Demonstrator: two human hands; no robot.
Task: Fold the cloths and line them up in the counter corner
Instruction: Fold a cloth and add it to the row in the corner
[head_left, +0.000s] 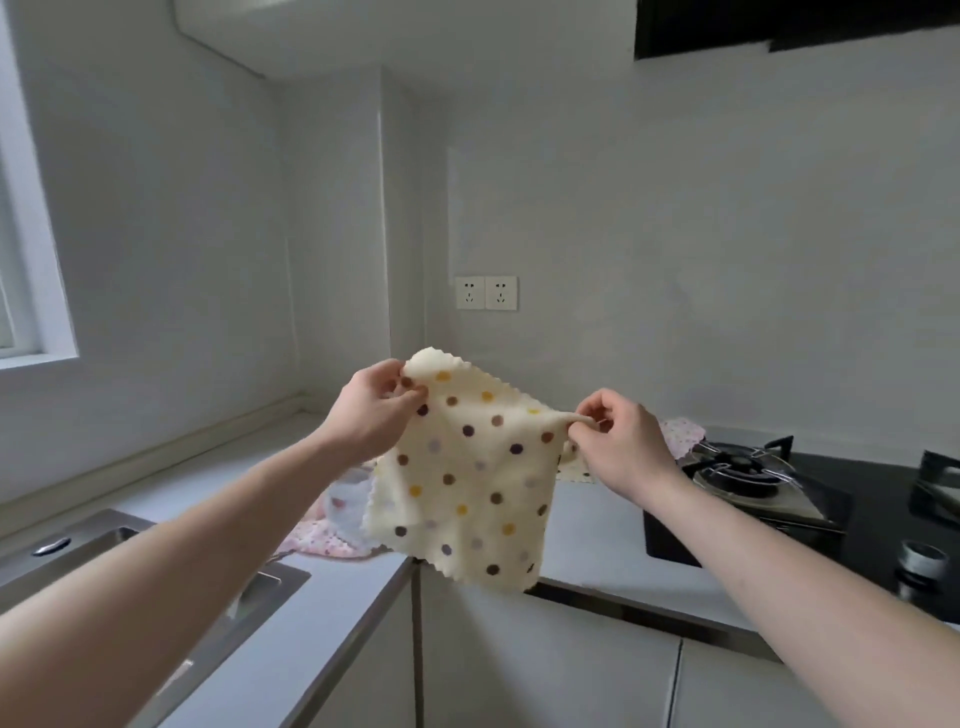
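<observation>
Left hand (370, 410) pinches the top left corner of the dotted cloth (467, 478); right hand (621, 447) pinches the top right corner. Cloth hangs in the air above the counter (592, 525) corner. Pink cloth (322, 540) lies on the counter at 7 o'clock of it, stove (748, 473) at 3, sockets (486, 293) at 12 on the wall.

Soft daylight enters from the window (31, 249) at left; the walls look evenly bright, shadows faint, edges bend outward, and the picture seems slightly soft throughout
</observation>
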